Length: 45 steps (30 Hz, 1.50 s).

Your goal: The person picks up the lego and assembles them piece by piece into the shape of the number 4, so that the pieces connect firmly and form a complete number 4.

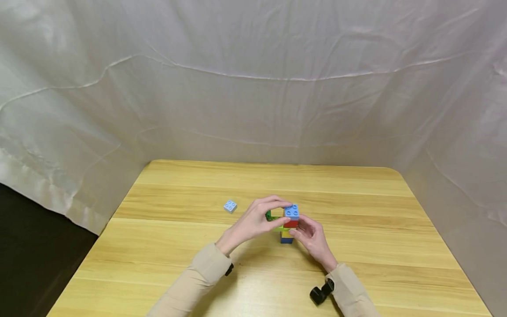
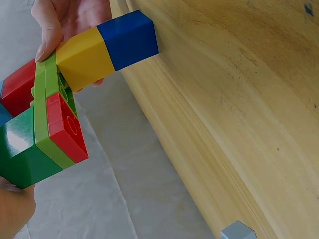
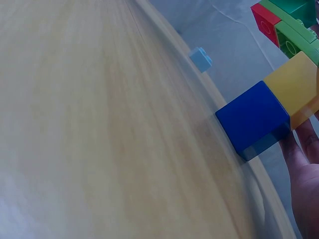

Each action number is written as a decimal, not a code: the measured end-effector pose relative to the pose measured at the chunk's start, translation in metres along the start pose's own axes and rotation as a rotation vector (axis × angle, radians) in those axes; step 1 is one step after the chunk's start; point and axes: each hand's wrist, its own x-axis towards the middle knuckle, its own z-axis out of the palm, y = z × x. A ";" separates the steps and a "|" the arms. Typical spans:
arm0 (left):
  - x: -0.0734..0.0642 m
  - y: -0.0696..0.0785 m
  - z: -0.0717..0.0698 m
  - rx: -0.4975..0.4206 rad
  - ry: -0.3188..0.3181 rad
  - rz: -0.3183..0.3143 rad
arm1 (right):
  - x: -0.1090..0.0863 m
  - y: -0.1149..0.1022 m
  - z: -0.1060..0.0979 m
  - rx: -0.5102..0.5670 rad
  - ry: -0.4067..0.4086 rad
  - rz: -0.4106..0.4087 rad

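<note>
A brick assembly is held above the table between both hands. It has a dark blue brick (image 2: 128,40) and a yellow brick (image 2: 85,59) below long light green bricks (image 2: 47,119). A dark green brick (image 2: 30,149) and a red brick (image 1: 291,223) sit above the light green, with a smaller red piece (image 2: 67,128) underneath. On the upper red brick rests a light blue brick (image 1: 292,212), pinched by the left hand's (image 1: 257,219) thumb and fingers. From the right side, the right hand (image 1: 314,240) grips the assembly, its thumb near the light green and yellow bricks.
A loose light blue brick (image 1: 230,206) lies on the wooden table (image 1: 178,259), left of the hands. Pale grey cloth (image 1: 253,114) hangs behind the table and at both sides. A black wrist device (image 1: 321,292) is strapped at the right sleeve.
</note>
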 end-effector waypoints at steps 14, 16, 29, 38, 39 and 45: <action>-0.002 0.000 0.002 -0.028 0.021 0.001 | -0.001 0.000 0.000 0.000 -0.005 0.005; -0.003 0.000 0.003 -0.033 0.025 -0.005 | -0.001 0.000 0.000 -0.004 -0.006 0.006; -0.005 -0.003 0.005 -0.081 0.058 -0.006 | -0.001 0.000 0.000 0.007 -0.003 0.009; -0.014 -0.016 0.001 -0.140 0.110 0.069 | 0.000 0.001 0.002 -0.012 0.004 0.019; -0.016 -0.019 0.000 -0.148 0.115 0.073 | 0.000 0.001 0.002 -0.015 0.008 0.023; -0.028 -0.028 -0.009 -0.181 0.150 0.039 | 0.000 -0.001 0.003 -0.035 0.020 0.048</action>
